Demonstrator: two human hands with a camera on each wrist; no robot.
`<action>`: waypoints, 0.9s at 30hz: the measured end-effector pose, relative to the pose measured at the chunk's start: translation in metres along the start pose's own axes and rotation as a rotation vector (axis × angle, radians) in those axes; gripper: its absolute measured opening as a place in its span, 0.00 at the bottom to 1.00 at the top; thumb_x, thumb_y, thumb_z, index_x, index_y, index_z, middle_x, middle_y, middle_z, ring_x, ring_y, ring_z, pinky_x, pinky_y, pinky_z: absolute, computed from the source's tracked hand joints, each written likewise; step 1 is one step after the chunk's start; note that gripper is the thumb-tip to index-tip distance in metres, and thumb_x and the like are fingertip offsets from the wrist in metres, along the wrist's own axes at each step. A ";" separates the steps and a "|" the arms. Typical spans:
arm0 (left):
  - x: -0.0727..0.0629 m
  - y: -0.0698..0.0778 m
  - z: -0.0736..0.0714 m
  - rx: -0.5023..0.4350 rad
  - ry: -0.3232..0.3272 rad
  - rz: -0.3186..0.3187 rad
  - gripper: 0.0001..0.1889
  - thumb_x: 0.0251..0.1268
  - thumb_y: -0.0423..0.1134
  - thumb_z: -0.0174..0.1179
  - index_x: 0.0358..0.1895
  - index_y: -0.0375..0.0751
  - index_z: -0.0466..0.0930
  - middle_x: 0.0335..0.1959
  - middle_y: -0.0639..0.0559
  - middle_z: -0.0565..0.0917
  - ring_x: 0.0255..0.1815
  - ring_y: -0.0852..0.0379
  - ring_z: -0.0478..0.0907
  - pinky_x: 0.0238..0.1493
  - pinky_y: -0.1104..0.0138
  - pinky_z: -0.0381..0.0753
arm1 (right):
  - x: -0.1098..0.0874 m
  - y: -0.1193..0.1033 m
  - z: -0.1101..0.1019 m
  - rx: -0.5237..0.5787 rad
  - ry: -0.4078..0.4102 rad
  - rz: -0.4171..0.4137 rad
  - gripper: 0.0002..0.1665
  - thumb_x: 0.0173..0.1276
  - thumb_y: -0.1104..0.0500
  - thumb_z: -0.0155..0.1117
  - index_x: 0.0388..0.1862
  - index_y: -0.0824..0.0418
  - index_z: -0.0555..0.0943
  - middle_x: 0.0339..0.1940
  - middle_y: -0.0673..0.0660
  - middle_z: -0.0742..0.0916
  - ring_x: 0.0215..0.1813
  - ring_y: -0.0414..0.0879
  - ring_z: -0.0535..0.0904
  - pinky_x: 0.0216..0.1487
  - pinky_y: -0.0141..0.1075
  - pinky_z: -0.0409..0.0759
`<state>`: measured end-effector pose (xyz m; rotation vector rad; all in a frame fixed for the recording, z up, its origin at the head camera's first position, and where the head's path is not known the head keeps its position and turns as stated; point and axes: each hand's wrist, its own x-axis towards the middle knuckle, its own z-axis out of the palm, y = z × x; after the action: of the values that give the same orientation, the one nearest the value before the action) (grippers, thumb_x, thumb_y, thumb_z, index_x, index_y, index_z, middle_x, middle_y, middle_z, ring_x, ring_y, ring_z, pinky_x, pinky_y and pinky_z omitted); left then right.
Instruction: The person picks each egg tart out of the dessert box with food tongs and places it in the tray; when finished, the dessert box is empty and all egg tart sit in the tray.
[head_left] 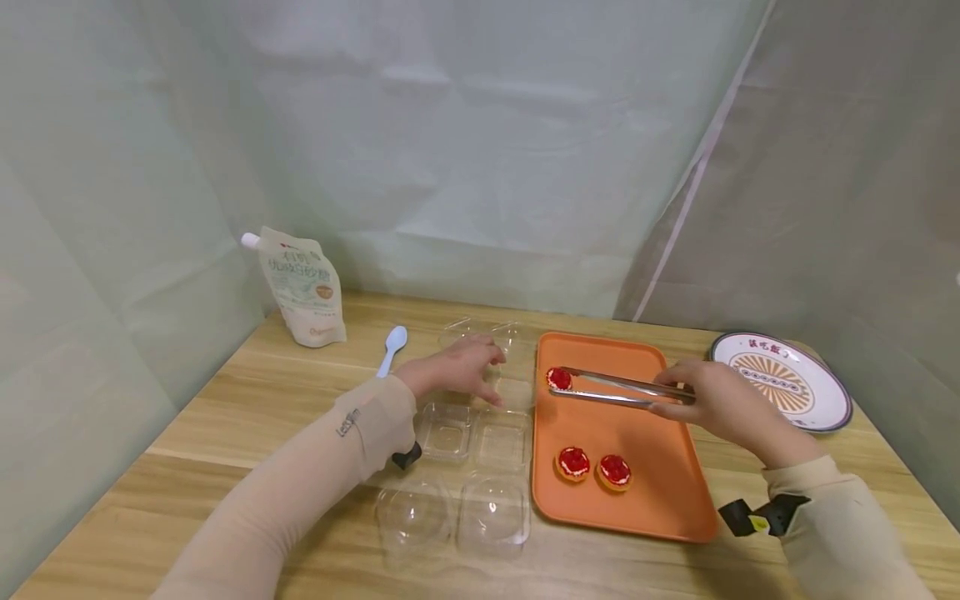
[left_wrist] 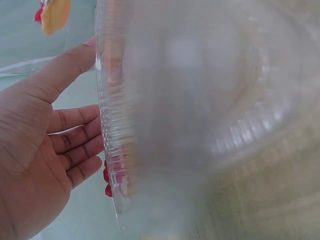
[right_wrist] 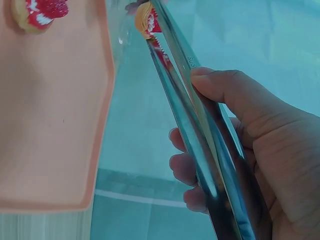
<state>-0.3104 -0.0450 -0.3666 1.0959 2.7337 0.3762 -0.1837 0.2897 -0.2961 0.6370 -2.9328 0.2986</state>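
My right hand (head_left: 723, 408) grips metal tongs (head_left: 615, 387), thumb on one arm and fingers round the other. Between the tong tips is a small tart with red topping (head_left: 559, 379), over the tray's left edge; the right wrist view shows this tart (right_wrist: 145, 21) clear of the tray surface. Over a clear plastic container with several compartments (head_left: 501, 440) reaches my left hand (head_left: 461, 367), thumb and fingers spread. In the left wrist view, that hand's fingertips (left_wrist: 90, 120) come right up to the container's ribbed edge. Two more tarts (head_left: 573, 463) sit on the orange tray (head_left: 660, 500).
A light blue spoon (head_left: 395, 340) lies left of the container. Behind it stands a white spouted pouch (head_left: 303, 287) with printed lettering. At the right, a patterned plate (head_left: 825, 383) rests on the wooden table (head_left: 187, 483). Pale cloth (head_left: 487, 167) hangs around the back and sides.
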 end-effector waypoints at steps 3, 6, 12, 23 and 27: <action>0.000 0.000 -0.001 -0.002 -0.001 0.002 0.37 0.46 0.55 0.73 0.59 0.37 0.76 0.51 0.46 0.78 0.57 0.49 0.72 0.67 0.56 0.66 | -0.007 0.004 -0.001 -0.007 -0.004 0.013 0.11 0.55 0.51 0.74 0.33 0.54 0.85 0.26 0.44 0.82 0.26 0.34 0.68 0.26 0.28 0.67; -0.001 0.000 -0.001 0.000 -0.001 0.006 0.37 0.46 0.55 0.73 0.59 0.37 0.76 0.51 0.46 0.78 0.57 0.49 0.72 0.67 0.56 0.66 | -0.016 0.008 -0.001 -0.018 -0.007 0.028 0.12 0.55 0.50 0.74 0.35 0.55 0.85 0.26 0.43 0.81 0.25 0.33 0.67 0.25 0.28 0.68; -0.001 0.001 -0.002 0.008 -0.003 0.005 0.37 0.47 0.55 0.73 0.59 0.37 0.76 0.52 0.46 0.79 0.59 0.48 0.72 0.69 0.55 0.64 | -0.032 0.016 0.002 -0.045 0.005 0.047 0.11 0.53 0.51 0.74 0.34 0.53 0.85 0.25 0.40 0.81 0.25 0.31 0.67 0.26 0.28 0.68; -0.003 0.002 -0.002 0.039 -0.001 0.002 0.37 0.47 0.56 0.72 0.59 0.38 0.76 0.54 0.45 0.78 0.61 0.47 0.71 0.69 0.54 0.63 | -0.055 0.028 0.012 -0.035 -0.042 0.083 0.12 0.53 0.50 0.75 0.34 0.53 0.85 0.26 0.39 0.82 0.25 0.28 0.67 0.25 0.27 0.67; -0.004 0.002 -0.002 0.040 0.003 0.001 0.38 0.47 0.57 0.72 0.60 0.39 0.76 0.56 0.45 0.77 0.61 0.47 0.70 0.70 0.54 0.62 | -0.059 0.031 0.016 -0.045 -0.046 0.075 0.12 0.53 0.50 0.75 0.34 0.52 0.85 0.26 0.39 0.81 0.25 0.28 0.66 0.25 0.27 0.67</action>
<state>-0.3070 -0.0463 -0.3641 1.1075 2.7542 0.3253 -0.1446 0.3370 -0.3267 0.5354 -3.0028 0.2280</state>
